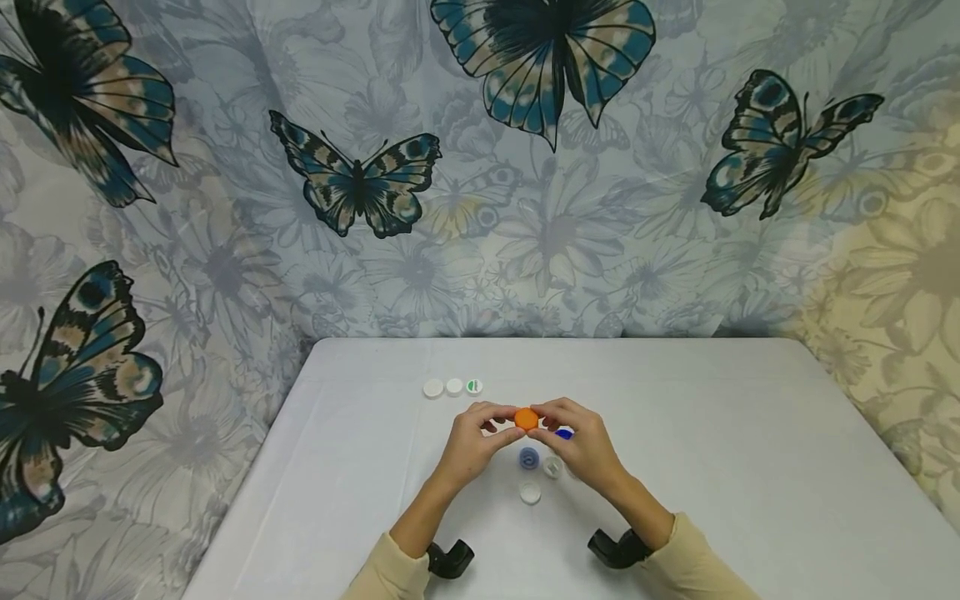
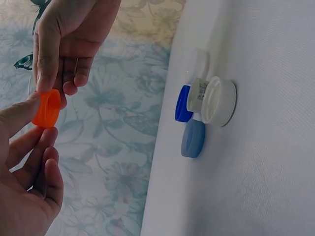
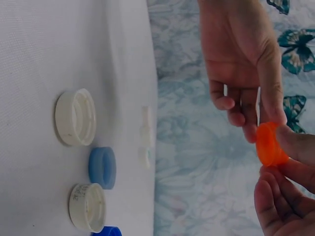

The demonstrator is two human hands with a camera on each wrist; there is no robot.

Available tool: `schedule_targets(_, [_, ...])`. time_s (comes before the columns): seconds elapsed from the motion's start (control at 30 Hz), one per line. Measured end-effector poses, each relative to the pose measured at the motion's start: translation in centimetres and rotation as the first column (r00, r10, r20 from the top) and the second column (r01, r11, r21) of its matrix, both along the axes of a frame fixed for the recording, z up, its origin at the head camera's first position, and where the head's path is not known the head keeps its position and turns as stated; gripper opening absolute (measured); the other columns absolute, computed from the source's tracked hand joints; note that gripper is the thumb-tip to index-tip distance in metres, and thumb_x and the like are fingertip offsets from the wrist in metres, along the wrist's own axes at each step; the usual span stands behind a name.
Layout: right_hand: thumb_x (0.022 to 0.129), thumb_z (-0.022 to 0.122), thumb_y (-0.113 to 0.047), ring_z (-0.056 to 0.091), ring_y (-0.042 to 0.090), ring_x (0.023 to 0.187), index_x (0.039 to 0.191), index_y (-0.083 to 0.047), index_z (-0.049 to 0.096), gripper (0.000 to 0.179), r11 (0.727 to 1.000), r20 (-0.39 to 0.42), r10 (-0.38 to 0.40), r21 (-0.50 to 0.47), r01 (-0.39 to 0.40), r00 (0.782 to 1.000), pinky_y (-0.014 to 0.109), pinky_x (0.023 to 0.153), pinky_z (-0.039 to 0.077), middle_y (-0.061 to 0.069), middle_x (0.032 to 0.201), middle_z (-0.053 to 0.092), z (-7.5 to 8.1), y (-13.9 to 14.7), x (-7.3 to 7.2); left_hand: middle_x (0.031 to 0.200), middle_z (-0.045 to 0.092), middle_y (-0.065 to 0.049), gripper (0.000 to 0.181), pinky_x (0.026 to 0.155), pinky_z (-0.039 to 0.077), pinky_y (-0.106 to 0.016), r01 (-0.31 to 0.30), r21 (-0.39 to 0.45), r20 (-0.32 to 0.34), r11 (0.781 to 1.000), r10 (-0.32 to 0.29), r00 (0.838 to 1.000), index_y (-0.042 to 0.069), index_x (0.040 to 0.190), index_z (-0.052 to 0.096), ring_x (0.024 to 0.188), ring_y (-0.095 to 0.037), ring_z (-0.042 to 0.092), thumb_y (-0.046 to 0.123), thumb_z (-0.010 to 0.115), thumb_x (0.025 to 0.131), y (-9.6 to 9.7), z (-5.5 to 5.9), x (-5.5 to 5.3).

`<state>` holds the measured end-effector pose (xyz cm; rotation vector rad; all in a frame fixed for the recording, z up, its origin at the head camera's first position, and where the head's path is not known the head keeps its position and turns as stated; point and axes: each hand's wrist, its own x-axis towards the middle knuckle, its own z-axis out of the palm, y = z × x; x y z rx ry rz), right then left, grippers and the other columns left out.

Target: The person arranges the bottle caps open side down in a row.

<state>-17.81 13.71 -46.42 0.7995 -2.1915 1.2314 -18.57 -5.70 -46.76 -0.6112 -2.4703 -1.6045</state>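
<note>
An orange bottle cap [image 1: 527, 419] is held up above the table between both hands. My left hand [image 1: 470, 442] pinches its left side with thumb and fingers, and my right hand [image 1: 583, 442] pinches its right side. In the left wrist view the hollow inside of the orange cap [image 2: 48, 108] shows. Below the hands lie a light blue cap [image 1: 528, 458], a white cap with printed marks [image 1: 552, 467], a larger white cap [image 1: 530, 493] and a dark blue cap [image 1: 564, 434], partly hidden by the right hand. Another white cap [image 2: 198, 66] shows behind them in the left wrist view.
Farther back on the white table [image 1: 675, 400] stands a row: a white cap [image 1: 432, 388], a smaller white cap [image 1: 454, 387] and a white cap with a green mark [image 1: 474, 387]. A wall with butterfly-patterned covering [image 1: 555, 242] rises behind the table's far edge.
</note>
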Motion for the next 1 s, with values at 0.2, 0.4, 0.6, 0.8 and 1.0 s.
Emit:
schedule_targets(0.2, [0.074,0.080,0.001,0.061,0.016,0.070,0.100,0.001,0.073,0.027,1.000,0.099,-0.007,0.029,0.004,0.995,0.026,0.064,0.057,0.006,0.089,0.071,0.1,0.1,0.1,0.105,0.073,-0.004,0.033,0.077,0.049,-0.021,0.009,-0.019,0.004,1.000,-0.009,1.000,0.009,0.114,0.072,0.091,-0.016,0.060,0.022,0.076,0.085,0.1,-0.4,0.0])
schedule_targets(0.4, [0.074,0.081,-0.002,0.061,0.015,0.070,0.100,0.001,0.073,0.027,0.998,0.123,-0.012,0.057,0.005,0.992,0.026,0.064,0.057,0.007,0.090,0.071,0.3,0.2,0.0,0.102,0.074,-0.003,0.032,0.076,0.051,-0.028,0.016,-0.057,-0.009,0.998,-0.016,1.000,0.010,0.113,0.072,0.091,-0.016,0.059,0.023,0.076,0.085,0.0,-0.3,-0.2])
schedule_targets(0.6, [0.074,0.081,-0.004,0.063,0.019,0.072,0.103,0.002,0.073,0.030,0.996,0.163,-0.011,0.085,-0.003,0.987,0.025,0.066,0.057,0.009,0.092,0.072,0.7,-0.1,-0.9,0.100,0.074,-0.005,0.031,0.076,0.054,-0.036,0.007,-0.105,-0.028,0.994,-0.010,1.000,0.008,0.113,0.072,0.092,-0.019,0.061,0.021,0.076,0.084,-0.2,0.0,-0.9])
schedule_targets(0.8, [0.077,0.080,-0.004,0.064,0.022,0.074,0.105,0.003,0.072,0.031,0.996,0.212,-0.016,0.090,-0.003,0.977,0.025,0.068,0.056,0.011,0.094,0.072,0.7,-0.6,-2.4,0.100,0.074,-0.007,0.031,0.074,0.053,-0.028,0.003,-0.164,-0.054,0.986,-0.012,0.998,0.007,0.112,0.071,0.092,-0.020,0.063,0.019,0.076,0.084,-0.6,0.3,-2.5])
schedule_targets(1.0, [0.079,0.079,-0.008,0.063,0.020,0.076,0.108,0.003,0.072,0.031,0.990,0.258,-0.018,0.140,-0.019,0.966,0.024,0.069,0.055,0.012,0.095,0.071,0.7,-1.4,-4.9,0.100,0.074,-0.008,0.032,0.074,0.049,-0.024,-0.009,-0.227,-0.055,0.974,-0.004,0.998,0.006,0.112,0.071,0.093,-0.022,0.062,0.022,0.075,0.085,-1.4,0.3,-4.8])
